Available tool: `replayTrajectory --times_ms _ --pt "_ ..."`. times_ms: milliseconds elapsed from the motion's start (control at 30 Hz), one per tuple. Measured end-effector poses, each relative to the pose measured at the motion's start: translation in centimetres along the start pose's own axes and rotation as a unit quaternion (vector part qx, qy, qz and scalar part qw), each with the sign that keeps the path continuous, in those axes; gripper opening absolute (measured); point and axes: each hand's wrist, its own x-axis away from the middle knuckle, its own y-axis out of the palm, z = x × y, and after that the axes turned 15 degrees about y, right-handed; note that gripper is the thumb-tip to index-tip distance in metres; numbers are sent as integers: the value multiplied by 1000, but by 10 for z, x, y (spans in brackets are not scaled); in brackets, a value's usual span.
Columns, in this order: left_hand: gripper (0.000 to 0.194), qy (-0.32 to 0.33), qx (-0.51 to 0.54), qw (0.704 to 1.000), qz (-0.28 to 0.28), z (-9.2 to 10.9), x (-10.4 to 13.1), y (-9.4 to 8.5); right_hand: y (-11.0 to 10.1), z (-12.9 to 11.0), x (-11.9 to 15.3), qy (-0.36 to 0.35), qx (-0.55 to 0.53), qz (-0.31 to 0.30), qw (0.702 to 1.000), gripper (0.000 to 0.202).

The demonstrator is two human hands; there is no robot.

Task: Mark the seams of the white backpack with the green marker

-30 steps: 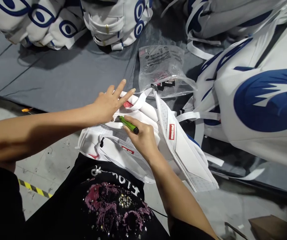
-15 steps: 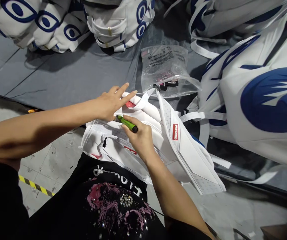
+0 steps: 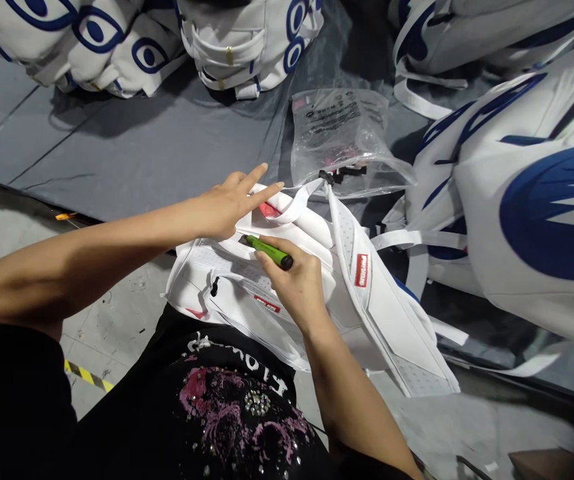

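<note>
My left hand point(image 3: 229, 208): open, fingers spread on the white bag point(image 3: 397, 320), at the desk point(image 3: 131, 150) edge. My right hand point(image 3: 299, 279): gripping a green tool point(image 3: 271, 251), tip at the bag. Red label point(image 3: 361, 270): white lettering, unclear. Clear pouch point(image 3: 339, 123): black print, illegible.

You wear a black top point(image 3: 131, 413) with short black sleeves point(image 3: 17, 380). White lettering point(image 3: 239, 360) curves across its front beside a mottled pink-purple print point(image 3: 221, 420), with a round cluster of clear stones point(image 3: 257, 402) and smaller shiny stones scattered about it. Your left hand point(image 3: 231, 205) and right hand point(image 3: 299, 280) are bare.
</note>
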Motion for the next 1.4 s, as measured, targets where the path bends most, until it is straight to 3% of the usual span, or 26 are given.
replayTrajectory --times_ms 167,467,967,1400 --pt "111 14 6 1000 24 -8 -2 8 10 -4 -1 -14 7 25 1000 32" --pt "111 5 57 998 7 -7 -2 6 20 -10 2 -5 58 85 995 31" --pt "103 26 80 995 44 -8 3 7 33 -21 3 -16 128 155 979 28" --pt "99 21 81 996 27 -6 4 1 39 -16 1 -11 102 162 981 25"
